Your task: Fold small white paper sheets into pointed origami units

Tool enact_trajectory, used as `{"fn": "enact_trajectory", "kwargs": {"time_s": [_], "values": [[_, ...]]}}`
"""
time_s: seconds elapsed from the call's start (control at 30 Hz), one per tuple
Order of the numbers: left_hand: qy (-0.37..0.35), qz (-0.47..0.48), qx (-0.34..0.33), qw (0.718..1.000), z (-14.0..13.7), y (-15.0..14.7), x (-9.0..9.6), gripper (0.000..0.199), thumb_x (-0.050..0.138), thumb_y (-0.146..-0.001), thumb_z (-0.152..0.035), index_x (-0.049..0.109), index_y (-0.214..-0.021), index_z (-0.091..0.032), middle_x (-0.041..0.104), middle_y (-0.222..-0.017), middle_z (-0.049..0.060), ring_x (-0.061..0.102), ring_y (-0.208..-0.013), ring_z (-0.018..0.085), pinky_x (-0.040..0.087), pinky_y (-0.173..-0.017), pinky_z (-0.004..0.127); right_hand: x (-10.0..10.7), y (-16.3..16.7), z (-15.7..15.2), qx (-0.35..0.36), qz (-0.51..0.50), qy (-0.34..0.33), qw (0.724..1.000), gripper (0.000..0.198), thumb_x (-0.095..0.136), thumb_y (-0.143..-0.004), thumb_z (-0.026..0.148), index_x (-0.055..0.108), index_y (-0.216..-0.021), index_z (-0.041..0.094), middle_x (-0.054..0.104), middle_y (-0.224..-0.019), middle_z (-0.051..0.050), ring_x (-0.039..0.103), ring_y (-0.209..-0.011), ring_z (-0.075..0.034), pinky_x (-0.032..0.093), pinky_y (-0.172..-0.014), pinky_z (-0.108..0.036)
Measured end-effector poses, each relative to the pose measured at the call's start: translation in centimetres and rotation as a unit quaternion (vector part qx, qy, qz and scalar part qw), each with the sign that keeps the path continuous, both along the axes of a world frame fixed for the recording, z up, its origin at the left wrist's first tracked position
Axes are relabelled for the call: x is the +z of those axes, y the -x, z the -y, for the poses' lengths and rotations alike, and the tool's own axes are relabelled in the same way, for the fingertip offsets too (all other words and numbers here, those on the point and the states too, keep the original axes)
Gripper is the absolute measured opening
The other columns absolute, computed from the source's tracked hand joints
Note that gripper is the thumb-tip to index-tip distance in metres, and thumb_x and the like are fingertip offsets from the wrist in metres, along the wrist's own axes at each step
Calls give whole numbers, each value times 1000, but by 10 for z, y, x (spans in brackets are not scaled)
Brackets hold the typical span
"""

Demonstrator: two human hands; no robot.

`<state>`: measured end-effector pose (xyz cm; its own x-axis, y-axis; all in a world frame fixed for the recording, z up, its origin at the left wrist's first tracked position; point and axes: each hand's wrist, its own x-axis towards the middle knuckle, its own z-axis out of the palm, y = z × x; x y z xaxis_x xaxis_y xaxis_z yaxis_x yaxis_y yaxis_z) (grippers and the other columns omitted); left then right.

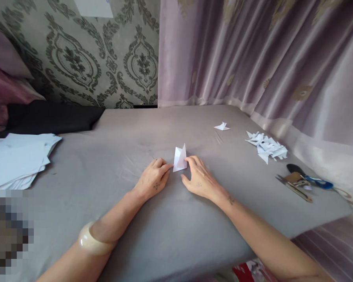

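Note:
A small piece of folded white paper (180, 159) stands in the middle of the grey-covered surface, with creased panels and a pointed top corner. My left hand (155, 177) has its fingers curled together, and thumb and forefinger meet the paper's lower left corner. On the other side, my right hand (201, 178) has its thumb held apart from the fingers. Its fingertips touch the paper's right edge, while the thumb lies free below it.
At the left lies a stack of white paper sheets (17, 160), with black cloth (55, 115) behind it. One folded paper figure (222, 126) sits far right of centre, near a pile of folded papers (267, 147). Scissors (319, 182) and a pointed tool (294, 189) lie at the right.

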<state>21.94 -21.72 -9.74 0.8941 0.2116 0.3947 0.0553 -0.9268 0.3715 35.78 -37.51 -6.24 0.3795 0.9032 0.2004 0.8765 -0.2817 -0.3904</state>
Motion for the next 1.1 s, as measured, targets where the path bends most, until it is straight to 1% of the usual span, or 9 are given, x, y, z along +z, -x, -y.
{"fn": "enact_trajectory", "kwargs": {"time_s": [0.07, 0.13, 0.27, 0.37, 0.53, 0.63, 0.73, 0.9, 1.1], "values": [[-6, 0, -11, 1000, -1, 0, -1, 33, 41, -94, -18, 61, -119, -19, 56, -97, 10, 54, -86, 21, 49, -82, 36, -3, 5, -7, -31, 29, 2, 999, 52, 62, -80, 38, 46, -124, 14, 56, -113, -14, 52, -105, -29, 46, -89, -43], [-17, -3, -19, 1000, -2, -1, -2, 34, 40, -94, -17, 61, -120, -19, 56, -98, 10, 54, -85, 20, 49, -80, 36, -7, 10, -13, -68, 44, -3, 997, 49, 62, -81, 41, 49, -120, 14, 60, -108, -14, 54, -99, -29, 46, -85, -42], [-26, 4, -25, 999, -1, -1, -2, 35, 38, -94, -15, 63, -118, -19, 55, -96, 10, 52, -82, 19, 49, -78, 35, -12, 11, -17, -103, 57, -25, 993, 17, 53, -88, 24, 60, -101, 17, 65, -96, -10, 58, -91, -25, 46, -79, -35], [-27, 10, -18, 999, 1, -1, 2, 35, 38, -94, -15, 62, -118, -20, 55, -97, 9, 51, -82, 18, 49, -78, 34, -14, 6, -15, -94, 36, -74, 992, 20, 47, -91, 19, 66, -94, 19, 65, -101, -10, 60, -90, -21, 47, -79, -32], [-107, 25, 17, 994, 6, 2, 13, 33, 47, -91, -15, 59, -121, -22, 55, -112, 12, 49, -95, 23, 46, -82, 39, -24, -9, -21, -103, -173, -195, 960, 20, 54, -89, 27, 71, -93, 19, 68, -91, -7, 64, -80, -17, 51, -78, -30], [-180, 29, 36, 983, 9, 5, 19, 28, 48, -91, -14, 62, -113, -24, 60, -115, 11, 48, -105, 26, 40, -86, 42, -33, -17, -28, -79, -362, -186, 910, 20, 60, -83, 29, 72, -95, 19, 73, -88, -5, 68, -81, -19, 54, -79, -33], [-208, 26, 48, 977, 13, 7, 23, 24, 48, -91, -10, 65, -102, -22, 66, -109, 8, 49, -106, 26, 35, -85, 41, -36, -22, -35, -61, -467, -159, 868, 22, 63, -80, 29, 72, -97, 19, 75, -85, -4, 70, -81, -20, 55, -80, -35], [-235, 11, 70, 969, 21, 6, 27, 21, 51, -90, -8, 66, -92, -21, 69, -108, 5, 51, -104, 26, 32, -81, 41, -32, -22, -42, -54, -450, -153, 878, 22, 64, -78, 27, 72, -97, 19, 75, -87, -4, 70, -83, -20, 55, -80, -35], [-248, -5, 42, 968, 29, -1, 26, 24, 46, -90, -4, 65, -90, -19, 71, -87, 4, 57, -100, 24, 31, -85, 41, -34, -20, -46, -35, -430, -161, 888, 19, 57, -83, 23, 70, -98, 20, 75, -91, -3, 70, -86, -17, 54, -83, -31]]}}
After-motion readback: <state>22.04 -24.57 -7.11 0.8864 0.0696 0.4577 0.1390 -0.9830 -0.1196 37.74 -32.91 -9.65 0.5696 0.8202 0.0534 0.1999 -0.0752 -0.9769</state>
